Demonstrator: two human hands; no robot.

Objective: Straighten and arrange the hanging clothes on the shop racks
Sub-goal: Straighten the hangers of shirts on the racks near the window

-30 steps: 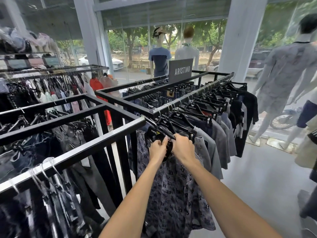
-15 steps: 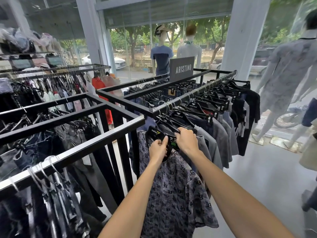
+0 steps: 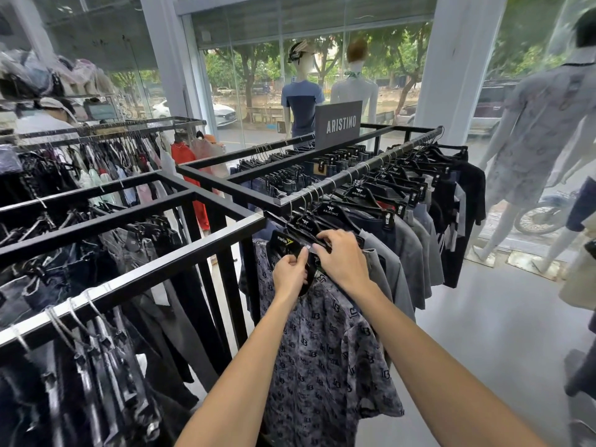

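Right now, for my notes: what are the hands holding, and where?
Left hand: collar of the patterned shirt. Right hand: top of its hanger.

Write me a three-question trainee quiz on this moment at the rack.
1. True or false: the left hand hangs idle at the person's side.
2. Which word is on the grey sign standing on the rack? A) SALE B) ARISTINO C) DENIM
3. Fill in: both hands work at the neck of the ____ shirt at the near end of the rack.
Key: 1 false; it and the right hand hold the patterned shirt at its neck. 2 B. 3 patterned.
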